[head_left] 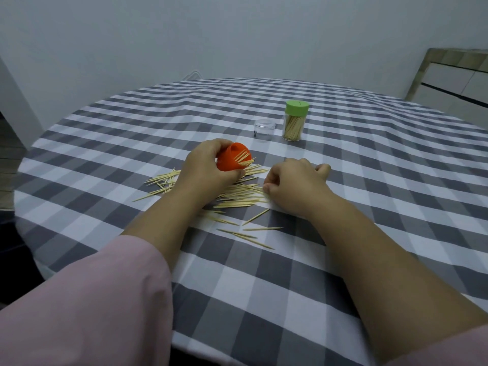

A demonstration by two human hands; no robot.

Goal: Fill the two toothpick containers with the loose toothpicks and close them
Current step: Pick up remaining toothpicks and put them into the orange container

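My left hand (204, 167) grips an orange container (232, 158), tilted with its opening toward the right; a few toothpicks stick out of it. Loose toothpicks (237, 196) lie scattered on the checked tablecloth under and between both hands. My right hand (293, 184) rests on the cloth at the pile's right side, its fingertips curled down on the toothpick ends. A clear container with a green lid (295, 120) stands upright farther back, full of toothpicks. Beside it on the left sits a small clear cap (264, 128).
The round table (132, 114) carries a grey and white checked cloth. Its edge curves close on the left and near side. A wooden-framed piece of furniture (454, 77) stands at the far right. A pale wall lies behind the table.
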